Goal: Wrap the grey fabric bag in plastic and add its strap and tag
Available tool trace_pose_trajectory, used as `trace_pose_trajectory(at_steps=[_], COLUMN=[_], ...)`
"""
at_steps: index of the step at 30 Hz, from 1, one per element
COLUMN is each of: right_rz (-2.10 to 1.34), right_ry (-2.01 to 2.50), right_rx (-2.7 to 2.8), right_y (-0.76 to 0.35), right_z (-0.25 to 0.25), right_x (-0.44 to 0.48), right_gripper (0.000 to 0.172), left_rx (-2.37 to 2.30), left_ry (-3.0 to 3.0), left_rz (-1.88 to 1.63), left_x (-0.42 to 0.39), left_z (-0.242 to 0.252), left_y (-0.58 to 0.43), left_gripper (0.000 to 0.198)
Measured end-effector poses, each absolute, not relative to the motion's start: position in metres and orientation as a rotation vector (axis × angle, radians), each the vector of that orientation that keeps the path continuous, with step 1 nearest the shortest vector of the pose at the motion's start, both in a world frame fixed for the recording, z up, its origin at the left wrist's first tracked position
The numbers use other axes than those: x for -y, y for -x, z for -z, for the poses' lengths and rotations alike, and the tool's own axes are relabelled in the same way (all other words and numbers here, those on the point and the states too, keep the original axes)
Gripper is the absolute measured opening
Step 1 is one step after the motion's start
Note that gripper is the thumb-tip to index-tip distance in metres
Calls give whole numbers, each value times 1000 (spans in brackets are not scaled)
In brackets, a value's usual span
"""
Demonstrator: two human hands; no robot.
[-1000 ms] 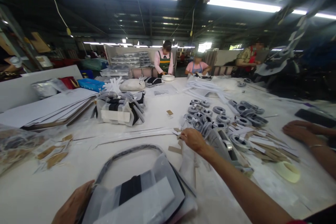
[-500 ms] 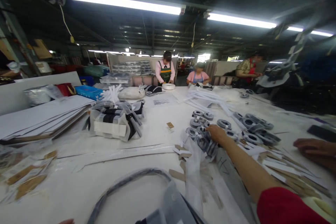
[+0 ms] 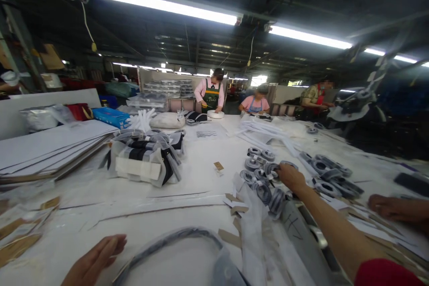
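My left hand (image 3: 94, 261) lies flat and open on the white table (image 3: 201, 156) at the bottom left, beside the grey strap loop (image 3: 174, 237) of a clear-wrapped bag (image 3: 228, 273). My right hand (image 3: 290, 177) stretches forward into a cluster of grey coiled straps (image 3: 256, 165). Its fingers bend down over one grey coil (image 3: 273, 170). Small brown card tags (image 3: 234, 201) lie between the loop and the coils.
A co-worker's hand (image 3: 390, 208) rests at the right by more coils (image 3: 330, 178) and a dark phone (image 3: 410, 183). A pile of wrapped bags (image 3: 144, 158) and stacked white boards (image 3: 50, 143) lie left. A tape dispenser (image 3: 301, 228) lies under my forearm. Three people (image 3: 212, 94) work at the far end.
My right hand has moved from the card tags forward and right into the coils. My left hand has come off the wrapped bag and lies flat. The view has tilted upward.
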State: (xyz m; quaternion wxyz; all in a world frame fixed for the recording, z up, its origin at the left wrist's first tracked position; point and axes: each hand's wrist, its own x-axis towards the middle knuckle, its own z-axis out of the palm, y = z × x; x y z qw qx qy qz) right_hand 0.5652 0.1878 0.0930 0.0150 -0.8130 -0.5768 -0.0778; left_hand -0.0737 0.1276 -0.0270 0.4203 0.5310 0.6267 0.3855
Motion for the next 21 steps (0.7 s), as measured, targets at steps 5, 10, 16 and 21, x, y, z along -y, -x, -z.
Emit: trace_pose_trajectory(at_steps=[5, 10, 16, 21], right_rz=[39, -669, -1450, -1035], right_ry=[2413, 2192, 2117, 2182], right_rx=[1797, 1855, 1624, 2051], right_y=[-506, -378, -250, -216], right_z=[-134, -127, -95, -79], right_x=[-173, -136, -87, -72], right_gripper=[28, 24, 12, 23], left_rx=[-1485, -1394, -1342, -1345], left_ry=[-1395, -1319, -1434, -1572], left_rz=[-961, -1013, -999, -984], left_x=[-131, -112, -107, -106], left_z=[10, -10, -2, -1], left_y=[60, 57, 56, 49], left_gripper=[56, 60, 48, 34])
